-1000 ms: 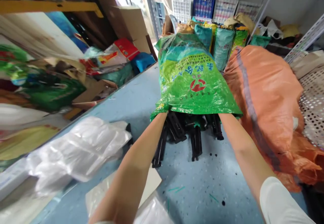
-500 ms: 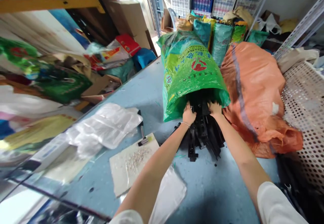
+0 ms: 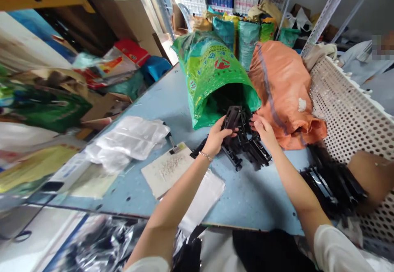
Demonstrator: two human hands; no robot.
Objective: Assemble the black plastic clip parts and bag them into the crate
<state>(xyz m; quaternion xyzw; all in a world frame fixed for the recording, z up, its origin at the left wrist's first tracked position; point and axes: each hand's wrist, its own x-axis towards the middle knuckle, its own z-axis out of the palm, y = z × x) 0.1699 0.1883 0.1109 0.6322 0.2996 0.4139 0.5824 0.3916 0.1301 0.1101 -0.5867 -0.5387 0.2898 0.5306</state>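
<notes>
A green printed plastic sack (image 3: 212, 69) lies on the blue worktable (image 3: 246, 206) with its mouth toward me. Long black plastic parts (image 3: 246, 145) are heaped at that mouth, some reaching inside. My left hand (image 3: 218, 137) is closed on a black plastic part (image 3: 233, 118), thumb across it. On the heap's other side is my right hand (image 3: 264, 129), fingers stretched toward the parts and apart; whether they touch is unclear. The inside of the sack is dark.
An orange woven sack (image 3: 283, 87) lies right of the green one. Beside it, a white perforated basket (image 3: 341, 95) holds more black parts. Left are a crumb-strewn board (image 3: 168, 167), a black-ended tool (image 3: 175, 147) and clear plastic bags (image 3: 132, 140). A person (image 3: 360, 56) shows at far right.
Both hands have come out of the sack's mouth toward me, the left now gripping a black part. The view has swung right, showing more of the basket and a person.
</notes>
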